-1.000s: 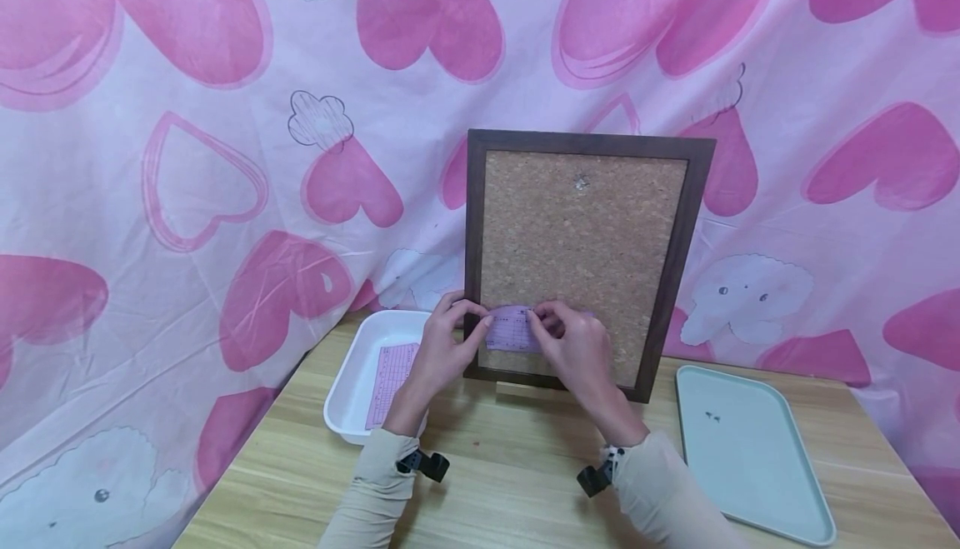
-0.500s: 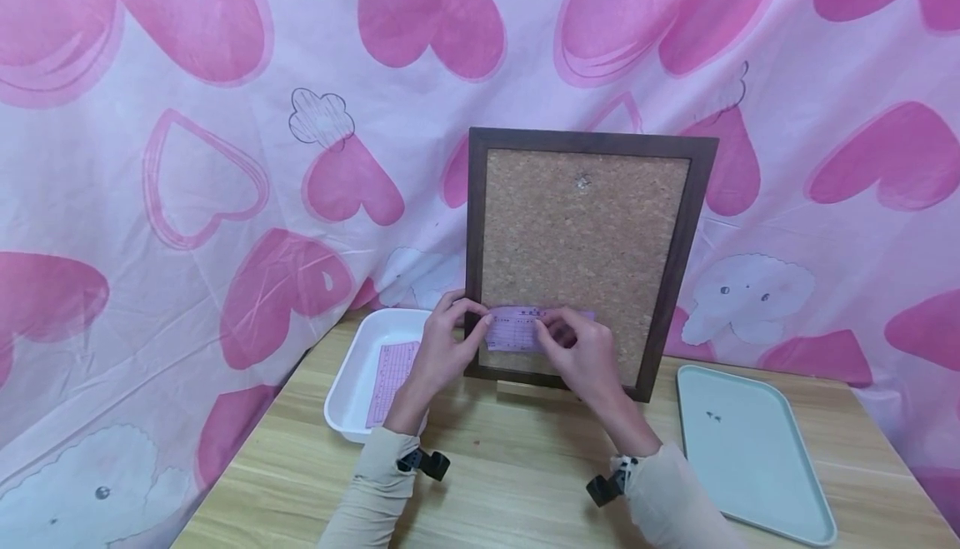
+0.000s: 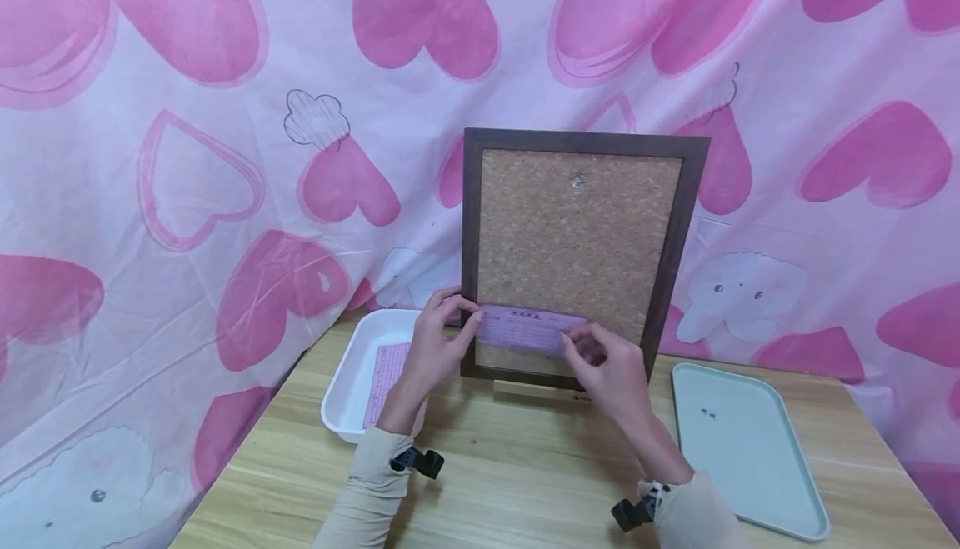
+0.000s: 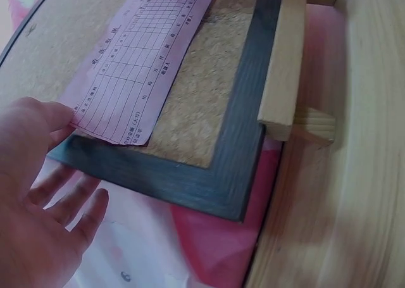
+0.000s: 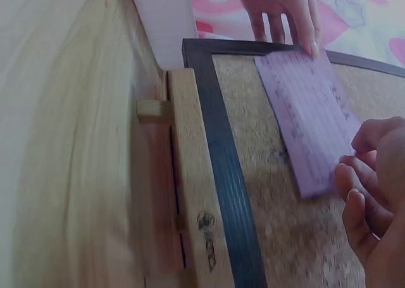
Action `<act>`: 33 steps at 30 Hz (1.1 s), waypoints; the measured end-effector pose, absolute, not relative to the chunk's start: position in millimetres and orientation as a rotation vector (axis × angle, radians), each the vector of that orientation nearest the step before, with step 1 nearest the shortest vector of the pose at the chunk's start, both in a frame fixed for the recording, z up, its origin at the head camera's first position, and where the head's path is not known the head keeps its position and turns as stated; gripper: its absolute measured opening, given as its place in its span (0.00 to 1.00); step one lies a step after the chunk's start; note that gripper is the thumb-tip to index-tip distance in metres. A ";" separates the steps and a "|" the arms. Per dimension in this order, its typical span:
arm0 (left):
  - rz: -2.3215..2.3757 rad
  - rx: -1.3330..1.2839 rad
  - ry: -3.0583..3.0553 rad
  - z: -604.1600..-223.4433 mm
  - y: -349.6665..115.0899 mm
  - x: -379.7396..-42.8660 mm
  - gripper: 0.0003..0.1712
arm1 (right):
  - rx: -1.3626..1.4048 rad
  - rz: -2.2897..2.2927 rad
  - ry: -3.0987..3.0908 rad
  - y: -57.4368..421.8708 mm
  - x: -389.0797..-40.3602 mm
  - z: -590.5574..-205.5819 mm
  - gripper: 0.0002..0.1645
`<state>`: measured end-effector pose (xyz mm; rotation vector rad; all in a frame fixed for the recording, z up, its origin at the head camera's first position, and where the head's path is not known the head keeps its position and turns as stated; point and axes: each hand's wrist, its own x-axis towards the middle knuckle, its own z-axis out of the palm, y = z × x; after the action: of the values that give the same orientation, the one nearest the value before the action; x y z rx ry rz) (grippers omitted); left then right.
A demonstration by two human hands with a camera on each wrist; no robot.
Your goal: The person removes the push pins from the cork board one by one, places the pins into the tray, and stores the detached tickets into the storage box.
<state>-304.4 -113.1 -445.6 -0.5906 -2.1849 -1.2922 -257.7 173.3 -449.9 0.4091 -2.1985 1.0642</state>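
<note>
A pink printed receipt point(image 3: 531, 330) lies across the lower part of a dark-framed cork board point(image 3: 573, 241) that stands tilted on a wooden easel. At the receipt's left end, my left hand point(image 3: 438, 345) pinches its upper corner with thumb and index finger. The left wrist view shows the thumb point(image 4: 58, 116) on the paper and the other fingers spread beside the frame. My right hand point(image 3: 611, 370) pinches near the receipt's right end, its fingers curled. In the right wrist view its fingertips point(image 5: 345, 168) meet the paper's edge.
A white tub point(image 3: 345, 382) with another pink receipt point(image 3: 386, 382) stands left of the board. A pale green tray point(image 3: 750, 457) with a few small dark items lies to the right. The easel's wooden ledge point(image 4: 281, 66) runs below the frame. A heart-print cloth hangs behind.
My right hand has slid rightward along the receipt to its right end, uncovering more of the print. My left hand stays at the left corner.
</note>
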 end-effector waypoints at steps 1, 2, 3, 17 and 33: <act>-1.304 -0.587 -2.184 -444.5 -114.7 -304.3 0.07 | 0.407 1.071 -2.197 176.8 -256.5 -450.9 0.04; -1.318 -0.584 -2.185 -443.7 -116.5 -304.4 0.07 | 0.405 1.074 -2.196 180.5 -255.3 -451.7 0.05; -1.336 -0.583 -2.185 -443.0 -118.4 -304.7 0.07 | 0.397 1.073 -2.200 184.3 -253.9 -452.8 0.05; -1.460 -0.569 -2.145 -436.2 -144.7 -302.5 0.06 | 0.258 1.041 -2.214 238.8 -233.1 -475.0 0.06; -1.375 -0.384 -2.239 -440.6 -184.9 -300.0 0.08 | -0.014 0.938 -2.312 297.8 -219.3 -490.5 0.04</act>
<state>-300.0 -184.9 -440.6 -0.3836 -2.2390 -1.3749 -219.3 297.8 -490.5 -0.0135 -2.3123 0.9385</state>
